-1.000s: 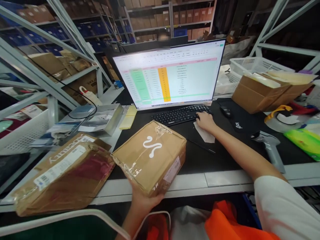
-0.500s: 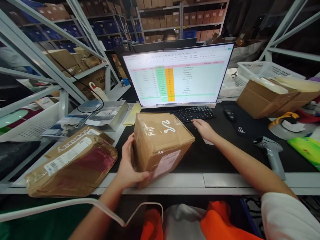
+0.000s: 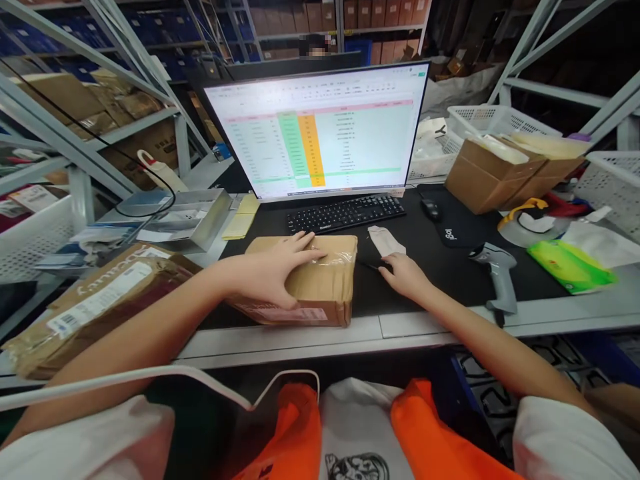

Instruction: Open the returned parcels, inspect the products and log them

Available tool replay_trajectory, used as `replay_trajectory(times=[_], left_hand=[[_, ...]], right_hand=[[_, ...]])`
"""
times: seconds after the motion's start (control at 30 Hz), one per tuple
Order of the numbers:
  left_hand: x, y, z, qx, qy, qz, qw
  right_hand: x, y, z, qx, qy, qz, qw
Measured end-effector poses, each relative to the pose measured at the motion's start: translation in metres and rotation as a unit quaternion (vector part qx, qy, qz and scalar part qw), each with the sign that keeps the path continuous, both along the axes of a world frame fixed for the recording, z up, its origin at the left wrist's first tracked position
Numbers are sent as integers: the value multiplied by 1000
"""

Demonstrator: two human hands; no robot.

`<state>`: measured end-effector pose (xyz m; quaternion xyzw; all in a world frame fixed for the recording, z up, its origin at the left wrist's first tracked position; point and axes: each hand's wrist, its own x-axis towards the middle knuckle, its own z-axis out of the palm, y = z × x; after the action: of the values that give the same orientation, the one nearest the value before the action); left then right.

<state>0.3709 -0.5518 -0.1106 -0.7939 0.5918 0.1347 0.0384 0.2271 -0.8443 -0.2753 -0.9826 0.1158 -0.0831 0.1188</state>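
Observation:
A brown taped carton (image 3: pixel 327 273) rests on the black desk mat, with a pale label on its front side. My left hand (image 3: pixel 275 263) lies across the carton's top, fingers spread and thumb near the front edge. Just right of the carton is my right hand (image 3: pixel 406 275), closed around a thin dark blade-like tool (image 3: pixel 369 266) whose tip points at the carton; most of the tool is hidden in the fingers. A crumpled white paper slip (image 3: pixel 386 241) lies beyond my right hand. Behind the carton sits a black keyboard (image 3: pixel 345 215).
A monitor (image 3: pixel 360 147) showing a spreadsheet stands at the back. Left is a second battered carton (image 3: pixel 100 300). On the right are a mouse (image 3: pixel 430 208), a barcode scanner (image 3: pixel 497 277), a green packet (image 3: pixel 570 263), a tape roll (image 3: pixel 525 227) and an open carton (image 3: pixel 483 177).
The carton has been turned and set down flat. My left hand has gone from its left side to its top. My right hand has left the keyboard edge and now holds the thin dark tool.

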Motion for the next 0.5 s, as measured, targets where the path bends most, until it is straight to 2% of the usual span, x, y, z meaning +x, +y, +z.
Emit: replay_trajectory(times=[0.1, 0.17, 0.23, 0.3, 0.37, 0.43, 0.5], left_hand=[[-52, -17, -24, -79, -94, 60, 991], [-85, -29, -44, -152, -157, 126, 968], [-103, -34, -59, -219, -189, 163, 943], [-104, -26, -66, -269, -192, 142, 933], [-95, -9, -65, -304, -190, 73, 931], [-89, 11, -64, -338, -197, 15, 920], [-90, 26, -65, -386, -207, 0, 899]], right_hand=[[14, 11, -7, -43, 40, -22, 998], [22, 13, -8, -41, 48, -30, 998], [22, 9, -7, -32, 49, -37, 998], [9, 2, -3, -21, 46, -52, 997], [-14, -2, 3, 4, 3, -52, 999], [-43, 1, 10, 44, -89, -5, 995], [-70, 11, 17, 85, -175, 74, 978]])
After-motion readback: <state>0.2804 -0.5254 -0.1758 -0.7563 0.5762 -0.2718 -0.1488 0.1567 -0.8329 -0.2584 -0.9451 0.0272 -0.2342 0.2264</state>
